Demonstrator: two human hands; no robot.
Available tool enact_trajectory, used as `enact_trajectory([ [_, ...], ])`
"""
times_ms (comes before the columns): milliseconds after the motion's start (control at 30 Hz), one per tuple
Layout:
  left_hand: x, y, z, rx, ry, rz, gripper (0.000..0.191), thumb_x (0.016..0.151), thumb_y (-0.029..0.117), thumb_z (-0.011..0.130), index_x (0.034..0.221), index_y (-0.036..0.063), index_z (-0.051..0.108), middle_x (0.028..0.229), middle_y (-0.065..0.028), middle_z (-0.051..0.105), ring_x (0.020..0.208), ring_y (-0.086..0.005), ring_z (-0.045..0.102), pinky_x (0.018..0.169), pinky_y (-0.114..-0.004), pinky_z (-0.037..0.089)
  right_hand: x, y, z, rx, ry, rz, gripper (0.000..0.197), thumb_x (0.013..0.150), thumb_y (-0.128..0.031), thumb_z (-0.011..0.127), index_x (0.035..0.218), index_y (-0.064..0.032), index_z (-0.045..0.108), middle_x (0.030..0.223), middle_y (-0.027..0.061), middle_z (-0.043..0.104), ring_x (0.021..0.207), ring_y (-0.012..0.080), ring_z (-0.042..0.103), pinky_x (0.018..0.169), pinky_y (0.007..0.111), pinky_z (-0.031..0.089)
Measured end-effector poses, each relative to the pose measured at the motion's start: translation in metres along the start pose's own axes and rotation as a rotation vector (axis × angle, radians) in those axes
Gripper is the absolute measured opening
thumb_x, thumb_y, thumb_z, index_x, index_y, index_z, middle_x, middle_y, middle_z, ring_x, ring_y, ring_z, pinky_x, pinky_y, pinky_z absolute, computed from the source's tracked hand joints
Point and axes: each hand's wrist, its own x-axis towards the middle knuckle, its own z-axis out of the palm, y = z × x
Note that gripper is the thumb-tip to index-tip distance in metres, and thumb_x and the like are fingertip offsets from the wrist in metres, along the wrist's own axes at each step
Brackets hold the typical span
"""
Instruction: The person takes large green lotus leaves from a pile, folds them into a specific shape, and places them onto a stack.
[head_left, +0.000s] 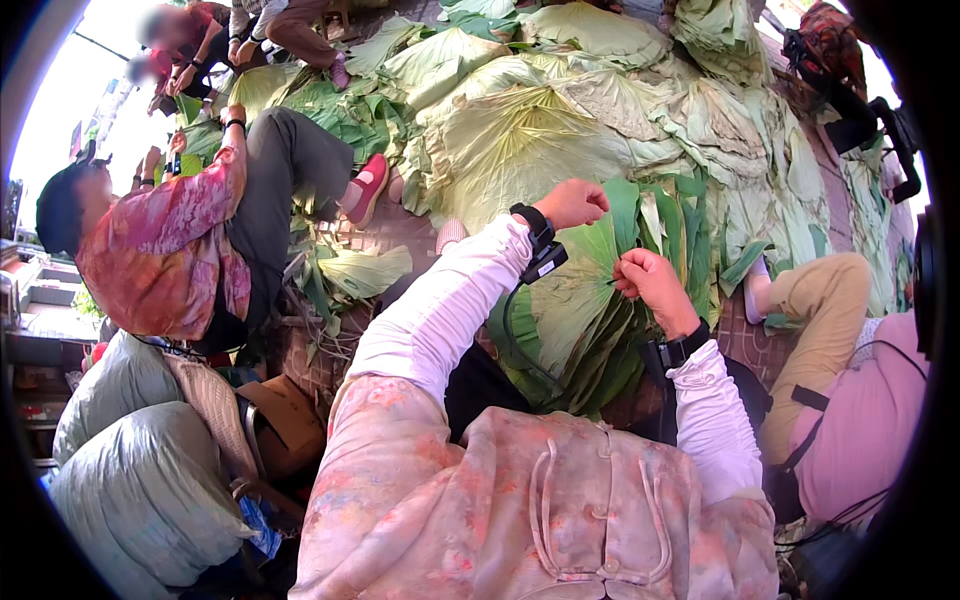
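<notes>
A bundle of large lotus leaves (574, 311), green at the edges and paler in the middle, lies folded between my knees. Over its far edge hovers my left hand (574, 204), its fingers curled together; whether anything thin is pinched there cannot be made out. Closer to me, my right hand (654, 289) pinches a small, thin dark item at the bundle's centre, too small to identify. Both wrists carry black straps, the left with a black device (541, 251) and a cable running down from it. Beyond my hands spreads a broad heap of pale, drying lotus leaves (517, 142).
A person in a red patterned shirt (165, 255) sits at left, holding leaves. Another in tan trousers (817, 300) sits close at right. Grey stuffed sacks (150, 480) and a cardboard box (289, 420) stand at lower left. More people sit at the far left.
</notes>
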Motion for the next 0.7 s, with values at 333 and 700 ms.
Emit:
enact_trajectory([
  [333,0.066,-0.124,-0.127,0.507,0.514,-0.311,0.048,0.069,0.02,0.061,0.115,0.0065,0.057,0.111,-0.0193,0.058,0.105,-0.0308,0.055,0.091,-0.036,0.043,0.012,0.003,-0.001,0.027,0.022,-0.006,0.014,0.087,-0.014,0.05,0.086,-0.0035,0.059,0.079,0.0004,0.06,0.068,0.007,0.054,0.06,0.021,0.043],
  [700,0.113,-0.171,-0.159,0.611,0.695,-0.402,0.071,0.069,0.024,0.068,0.131,0.0134,0.035,0.141,-0.0099,0.03,0.13,-0.0278,0.028,0.102,-0.046,0.028,0.029,-0.025,0.025,-0.012,0.017,0.048,0.013,0.086,-0.012,0.049,0.084,-0.0024,0.057,0.077,0.0053,0.062,0.067,0.0118,0.059,0.06,0.023,0.047],
])
